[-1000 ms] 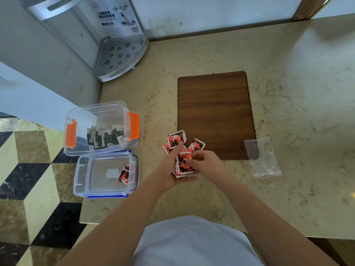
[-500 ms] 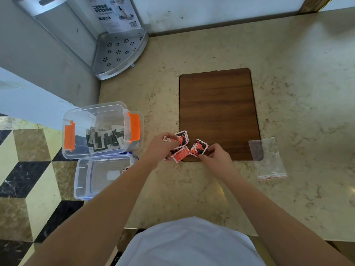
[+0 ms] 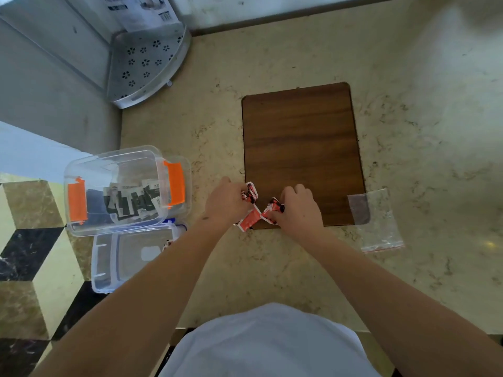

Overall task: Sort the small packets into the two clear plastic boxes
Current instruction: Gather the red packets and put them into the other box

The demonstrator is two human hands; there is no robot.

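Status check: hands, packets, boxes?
Left hand, right hand both gripping red packets at board edge. Orange-latched box holds dark packets. Path to boxes clear.

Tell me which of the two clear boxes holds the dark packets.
The box with orange latches, the farther of the two from the person, holds the dark packets. The blue-trimmed box nearer the person shows only a red packet at its edge.

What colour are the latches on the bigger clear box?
Bright orange, one latch on each end of the bigger clear box, plain in the head view.
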